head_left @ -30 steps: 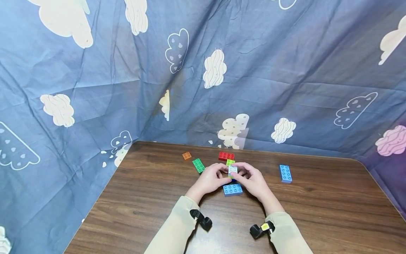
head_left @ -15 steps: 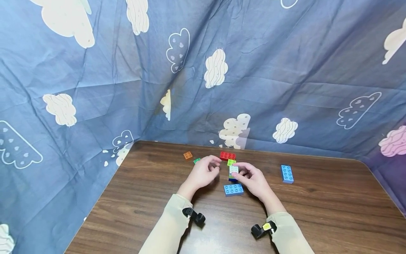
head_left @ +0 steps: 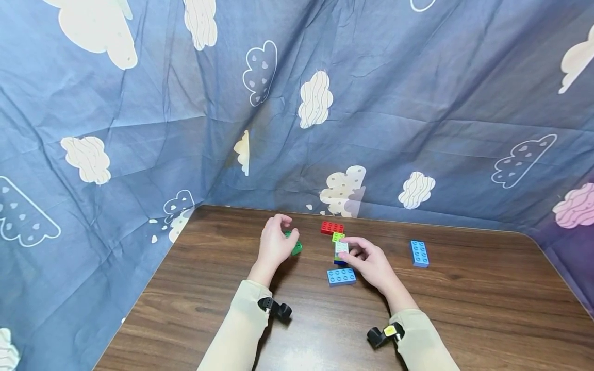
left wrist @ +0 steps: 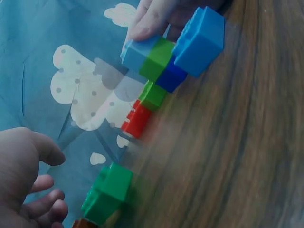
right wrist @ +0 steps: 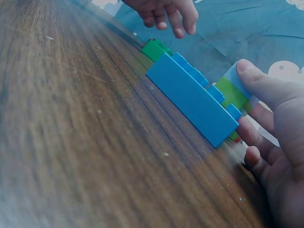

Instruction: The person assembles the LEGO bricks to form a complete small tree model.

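My right hand (head_left: 368, 263) pinches a stack of toy building bricks, its thumb on the light blue top brick (left wrist: 137, 53). Below that come a lime green brick (left wrist: 156, 61) and a dark blue brick (left wrist: 172, 77). Over at the left, my left hand (head_left: 275, 246) hovers by a green brick (head_left: 295, 245), fingers loosely bent with nothing between them. In the left wrist view that green brick (left wrist: 109, 194) stands apart from the fingertips. An orange brick (left wrist: 85, 223) peeks in at the bottom edge there; in the head view the left hand hides it.
A blue brick (head_left: 341, 276) lies in front of the stack, and another blue brick (head_left: 419, 253) farther right. Behind the stack are a small lime brick (head_left: 339, 237) and a red brick (head_left: 332, 227). A cloud-patterned cloth (head_left: 278, 154) hangs behind the wooden table (head_left: 464, 309).
My left hand has left the stack and moved leftward to the green and orange bricks. The right hand stays in place, still holding the stack.
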Action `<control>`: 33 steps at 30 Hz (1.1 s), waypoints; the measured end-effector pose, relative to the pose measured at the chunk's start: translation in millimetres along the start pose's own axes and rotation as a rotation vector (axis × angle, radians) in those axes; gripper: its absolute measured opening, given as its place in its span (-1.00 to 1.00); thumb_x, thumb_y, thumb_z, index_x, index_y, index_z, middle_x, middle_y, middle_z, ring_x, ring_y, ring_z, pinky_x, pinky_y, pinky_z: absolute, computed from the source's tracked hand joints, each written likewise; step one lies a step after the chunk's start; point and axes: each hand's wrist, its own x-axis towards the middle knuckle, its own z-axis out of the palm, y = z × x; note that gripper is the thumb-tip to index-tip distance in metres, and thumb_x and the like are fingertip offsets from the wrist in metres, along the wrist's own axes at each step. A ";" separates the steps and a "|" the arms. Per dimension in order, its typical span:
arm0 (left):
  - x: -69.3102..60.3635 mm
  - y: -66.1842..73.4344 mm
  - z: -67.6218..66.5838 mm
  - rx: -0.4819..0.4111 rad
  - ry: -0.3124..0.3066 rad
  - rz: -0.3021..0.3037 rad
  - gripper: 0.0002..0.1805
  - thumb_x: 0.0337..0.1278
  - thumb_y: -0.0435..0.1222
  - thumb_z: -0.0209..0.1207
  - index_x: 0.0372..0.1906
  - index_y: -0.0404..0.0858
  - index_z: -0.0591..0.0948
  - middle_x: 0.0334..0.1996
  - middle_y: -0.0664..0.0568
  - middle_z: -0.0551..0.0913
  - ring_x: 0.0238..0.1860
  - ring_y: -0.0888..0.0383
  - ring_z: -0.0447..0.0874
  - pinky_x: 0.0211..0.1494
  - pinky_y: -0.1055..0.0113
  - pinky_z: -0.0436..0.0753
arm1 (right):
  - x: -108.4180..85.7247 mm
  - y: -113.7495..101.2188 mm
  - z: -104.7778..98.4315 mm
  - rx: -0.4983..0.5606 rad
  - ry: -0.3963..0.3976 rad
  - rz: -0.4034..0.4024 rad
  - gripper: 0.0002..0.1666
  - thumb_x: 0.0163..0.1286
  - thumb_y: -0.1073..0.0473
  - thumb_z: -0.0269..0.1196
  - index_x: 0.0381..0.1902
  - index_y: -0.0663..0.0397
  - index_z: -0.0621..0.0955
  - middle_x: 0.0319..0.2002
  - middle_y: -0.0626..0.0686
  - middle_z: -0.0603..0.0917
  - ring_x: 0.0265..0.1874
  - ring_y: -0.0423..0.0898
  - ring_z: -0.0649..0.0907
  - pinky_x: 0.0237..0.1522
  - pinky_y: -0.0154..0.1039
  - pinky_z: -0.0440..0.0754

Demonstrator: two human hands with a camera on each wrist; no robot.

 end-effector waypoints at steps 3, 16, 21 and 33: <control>-0.1 -4.3 0.5 0.038 0.032 -0.070 -0.65 0.24 -0.19 0.42 0.03 -0.26 0.65 -0.11 -0.11 0.71 -0.05 -0.15 0.71 0.03 -0.10 0.65 | -0.4 -0.9 -0.6 -0.003 0.002 -0.015 -0.54 0.50 0.09 0.50 0.29 0.00 0.72 -0.20 0.02 0.74 -0.24 -0.10 0.64 -0.13 -0.28 0.62; -2.5 -16.2 2.9 0.065 -0.028 -0.183 -0.44 0.29 -0.04 0.44 0.17 -0.33 0.57 -0.13 -0.17 0.69 -0.06 -0.18 0.68 0.05 -0.13 0.62 | -1.2 -2.9 -0.4 -0.007 -0.003 -0.020 -0.53 0.48 0.11 0.51 0.29 -0.02 0.71 -0.20 0.01 0.73 -0.23 -0.04 0.65 -0.13 -0.26 0.62; -2.4 -16.9 4.6 0.084 -0.034 -0.180 -0.46 0.28 -0.03 0.45 0.14 -0.30 0.58 -0.13 -0.15 0.69 -0.07 -0.18 0.68 0.03 -0.12 0.63 | -1.2 -2.9 -1.1 -0.003 -0.010 -0.023 -0.52 0.47 0.11 0.51 0.29 -0.01 0.70 -0.20 0.03 0.74 -0.23 -0.03 0.65 -0.14 -0.26 0.62; -4.8 -13.3 7.6 0.127 -0.078 -0.191 -0.28 0.08 0.03 0.62 0.16 -0.27 0.53 -0.13 -0.11 0.62 -0.12 -0.09 0.65 -0.04 -0.04 0.63 | -0.7 -2.7 -0.6 -0.031 0.002 -0.064 -0.51 0.46 0.14 0.52 0.29 0.05 0.70 -0.24 0.01 0.75 -0.28 -0.11 0.65 -0.20 -0.29 0.62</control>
